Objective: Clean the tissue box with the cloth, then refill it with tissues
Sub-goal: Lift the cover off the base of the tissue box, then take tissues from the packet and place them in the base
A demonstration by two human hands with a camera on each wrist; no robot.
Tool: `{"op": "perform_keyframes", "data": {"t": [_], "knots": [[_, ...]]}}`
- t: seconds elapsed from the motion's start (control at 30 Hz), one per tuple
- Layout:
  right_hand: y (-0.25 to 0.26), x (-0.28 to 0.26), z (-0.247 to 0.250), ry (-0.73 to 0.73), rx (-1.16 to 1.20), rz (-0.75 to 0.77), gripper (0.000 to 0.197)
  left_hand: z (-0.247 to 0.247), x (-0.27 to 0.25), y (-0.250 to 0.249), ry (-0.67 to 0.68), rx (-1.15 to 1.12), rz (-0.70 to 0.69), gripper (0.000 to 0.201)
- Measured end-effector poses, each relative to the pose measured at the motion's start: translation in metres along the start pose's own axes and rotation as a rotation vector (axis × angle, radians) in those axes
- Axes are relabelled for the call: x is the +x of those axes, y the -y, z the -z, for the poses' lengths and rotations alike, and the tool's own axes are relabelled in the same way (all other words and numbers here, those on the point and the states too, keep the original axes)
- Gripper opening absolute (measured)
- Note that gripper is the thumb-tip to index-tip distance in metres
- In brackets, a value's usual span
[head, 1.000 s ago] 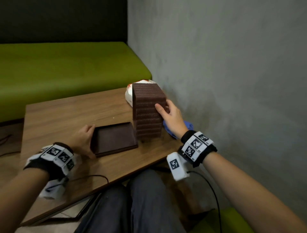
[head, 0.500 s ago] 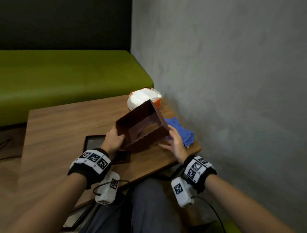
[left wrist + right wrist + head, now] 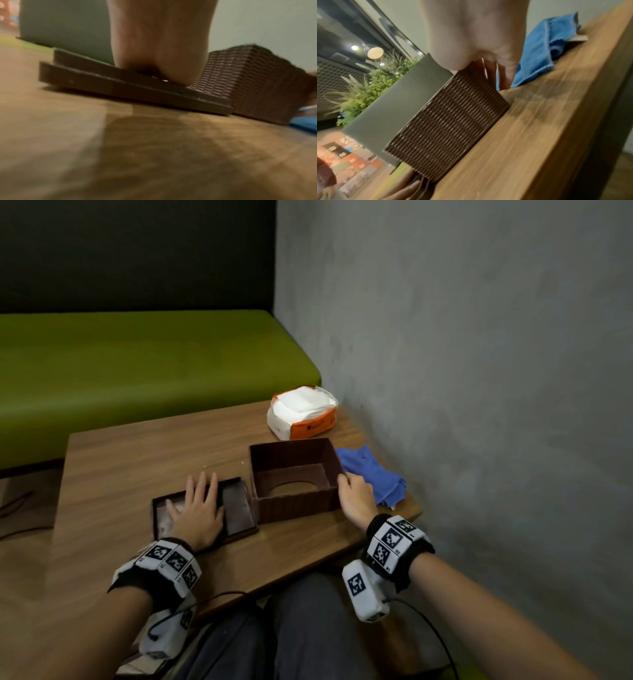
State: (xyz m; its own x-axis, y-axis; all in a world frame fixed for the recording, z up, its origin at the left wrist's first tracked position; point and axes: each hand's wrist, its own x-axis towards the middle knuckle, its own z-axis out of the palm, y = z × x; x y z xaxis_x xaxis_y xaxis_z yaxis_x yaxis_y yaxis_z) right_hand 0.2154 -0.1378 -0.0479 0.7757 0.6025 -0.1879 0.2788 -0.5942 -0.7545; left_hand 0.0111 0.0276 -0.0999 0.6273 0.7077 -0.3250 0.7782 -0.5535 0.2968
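The brown woven tissue box (image 3: 291, 505) stands on the table with its open side up and its oval slot on the bottom. My right hand (image 3: 356, 498) lies against its right wall, the fingers straight down the wall and the thumb at the near corner of the rim; the right wrist view shows this hand (image 3: 479, 33) beside the box (image 3: 450, 121). The box's flat base tray (image 3: 239, 508) lies just left of it. My left hand (image 3: 198, 508) rests flat on the tray with fingers spread. Right of the box lies the crumpled blue cloth (image 3: 373, 474). A white and orange tissue pack (image 3: 301, 412) sits behind the box.
The wooden table (image 3: 137, 460) ends close to my knees, and its right edge runs along a grey wall (image 3: 479, 371). A green bench (image 3: 137, 364) stands beyond the far edge. Cables hang from both wrist cameras below the table edge.
The box stood on end a second ago, was tipped between both hands, and now rests open side up. My left hand has gone from the box to the base tray.
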Motion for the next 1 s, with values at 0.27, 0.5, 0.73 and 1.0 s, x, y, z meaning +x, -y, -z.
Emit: {"op": "perform_keyframes", "data": {"t": [0.27, 0.5, 0.73, 1.0], "knots": [[0.024, 0.017, 0.036, 0.130, -0.248, 0.113, 0.043, 0.075, 0.017, -0.033, -0.126, -0.144, 0.016, 0.056], [0.061, 0.092, 0.081, 0.015, -0.397, 0.185, 0.018, 0.153, 0.075, -0.103, -0.197, -0.084, -0.193, 0.046], [0.079, 0.157, 0.053, 0.009, -0.362, 0.170, 0.018, 0.131, 0.140, -0.133, -0.056, 0.040, -0.266, 0.065], [0.086, 0.198, 0.015, -0.026, -0.369, 0.053, 0.042, 0.109, 0.172, -0.136, -0.011, 0.062, -0.256, 0.071]]}}
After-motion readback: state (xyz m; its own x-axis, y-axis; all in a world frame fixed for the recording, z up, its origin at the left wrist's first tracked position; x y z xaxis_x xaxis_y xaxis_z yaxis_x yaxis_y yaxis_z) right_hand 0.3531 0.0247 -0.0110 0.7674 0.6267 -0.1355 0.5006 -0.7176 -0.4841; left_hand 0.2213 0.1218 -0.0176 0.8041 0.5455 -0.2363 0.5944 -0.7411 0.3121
